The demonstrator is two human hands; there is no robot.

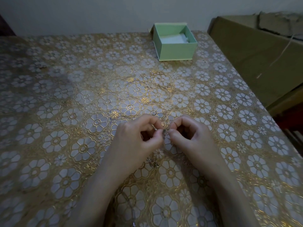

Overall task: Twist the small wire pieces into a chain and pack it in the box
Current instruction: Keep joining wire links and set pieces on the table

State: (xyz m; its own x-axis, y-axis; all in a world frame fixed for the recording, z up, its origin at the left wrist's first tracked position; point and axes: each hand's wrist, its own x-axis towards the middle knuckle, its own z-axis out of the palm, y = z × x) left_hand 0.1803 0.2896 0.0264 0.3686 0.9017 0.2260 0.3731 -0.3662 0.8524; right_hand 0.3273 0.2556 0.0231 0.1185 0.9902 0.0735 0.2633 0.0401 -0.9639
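Left hand (139, 136) and right hand (188, 133) pinching small wire piece (164, 132) between fingertips, box (177, 49) well beyond

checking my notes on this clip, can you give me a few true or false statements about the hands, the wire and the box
1. The green box stands open at the far edge of the table. True.
2. Both hands pinch the wire between them. True: the left hand and right hand meet at it.
3. The chain is already in the box. False: the box shows only white padding, and the wire is at the fingertips.
4. The right hand rests on the box. False: the box is far from both hands.
5. A cardboard carton stands right of the table. True.
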